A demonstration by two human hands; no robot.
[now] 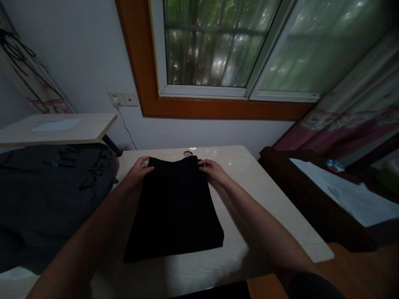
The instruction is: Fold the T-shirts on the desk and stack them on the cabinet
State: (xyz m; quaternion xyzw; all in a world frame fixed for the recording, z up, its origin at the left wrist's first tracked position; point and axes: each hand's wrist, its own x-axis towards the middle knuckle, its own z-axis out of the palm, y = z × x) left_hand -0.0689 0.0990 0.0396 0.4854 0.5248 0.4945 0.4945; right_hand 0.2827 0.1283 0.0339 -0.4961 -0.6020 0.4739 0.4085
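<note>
A folded black garment (176,207) lies on the pale table, its narrower end away from me and its wider end near me. Its exact kind I cannot make out in the dim light. My left hand (139,170) pinches the far left corner between thumb and fingers. At the far right corner, my right hand (213,169) grips the cloth in the same way. The far edge sags slightly between the two hands.
The table (262,207) meets the wall below a window (224,45). Dark grey cloth with lettering (56,195) hangs at the left under a raised shelf (93,120). A cable (126,126) runs down from a socket. Dark furniture (311,199) bearing papers stands right.
</note>
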